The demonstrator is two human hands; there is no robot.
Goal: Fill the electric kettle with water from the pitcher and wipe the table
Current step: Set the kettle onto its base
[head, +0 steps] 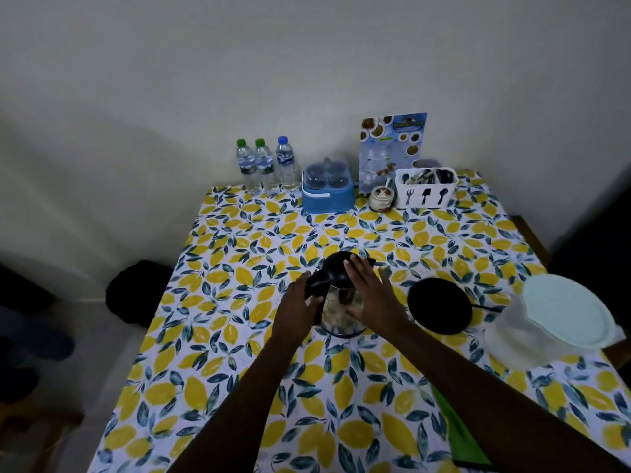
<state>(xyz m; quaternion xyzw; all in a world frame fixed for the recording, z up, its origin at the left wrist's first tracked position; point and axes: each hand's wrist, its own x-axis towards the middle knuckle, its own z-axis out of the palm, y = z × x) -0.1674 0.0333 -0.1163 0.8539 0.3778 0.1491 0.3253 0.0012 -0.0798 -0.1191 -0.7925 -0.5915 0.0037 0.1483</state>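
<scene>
The electric kettle [336, 303], steel-bodied with a black lid and handle, stands in the middle of the lemon-print table [239, 336]. My left hand [300, 307] grips its black handle on the left side. My right hand [370, 295] rests flat against the kettle's right side and lid edge, fingers spread. The round black kettle base [439, 305] lies just right of the kettle with its cord trailing right. A translucent pitcher with a pale lid [560, 317] stands at the right table edge. A green cloth [459, 431] lies near the front, partly under my right forearm.
Along the back wall stand three water bottles [264, 165], a blue lidded container [327, 189], a small ceramic jar [382, 198], a white cutlery holder [426, 187] and an upright menu card [392, 148]. A dark stool [136, 291] sits left of the table.
</scene>
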